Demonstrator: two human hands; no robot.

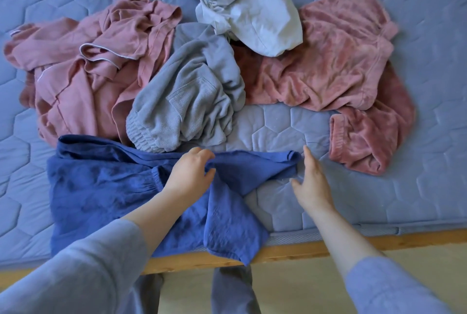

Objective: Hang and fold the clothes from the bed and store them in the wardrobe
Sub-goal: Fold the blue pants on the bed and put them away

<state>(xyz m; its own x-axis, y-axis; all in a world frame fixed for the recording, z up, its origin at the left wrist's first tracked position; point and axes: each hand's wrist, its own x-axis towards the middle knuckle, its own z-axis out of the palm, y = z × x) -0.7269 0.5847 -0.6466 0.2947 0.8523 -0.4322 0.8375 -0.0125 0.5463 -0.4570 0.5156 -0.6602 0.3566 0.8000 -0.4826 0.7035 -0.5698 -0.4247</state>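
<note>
five garments lie on the bed (417, 162), none yet folded or hung by the look of it. at the far left a crumpled pink cotton piece (83, 68) sits in a heap, left alone for now. near of it, the blue garment (113, 187) is spread flat along the near edge, probably so it can be squared up for folding; one part drapes over the wooden bed frame (303, 248) and hangs off. the left grip (189, 174) is clamped on a ridge of the blue cloth near its middle, fingers curled over the fold, likely to pin it while the other side is straightened. beyond it the grey sweat garment (187, 96) touches the blue one's far edge, and the white garment (242, 7) is piled further off. the right grip (313, 182) is apart, fingers straight, just beside the blue garment's right hem; whether it touches the cloth i cannot tell. to the right the pink fleece piece (336, 60) lies close by. bare mattress between hem and fleece gives some room to smooth rightward; the overhang needs pulling back.
</note>
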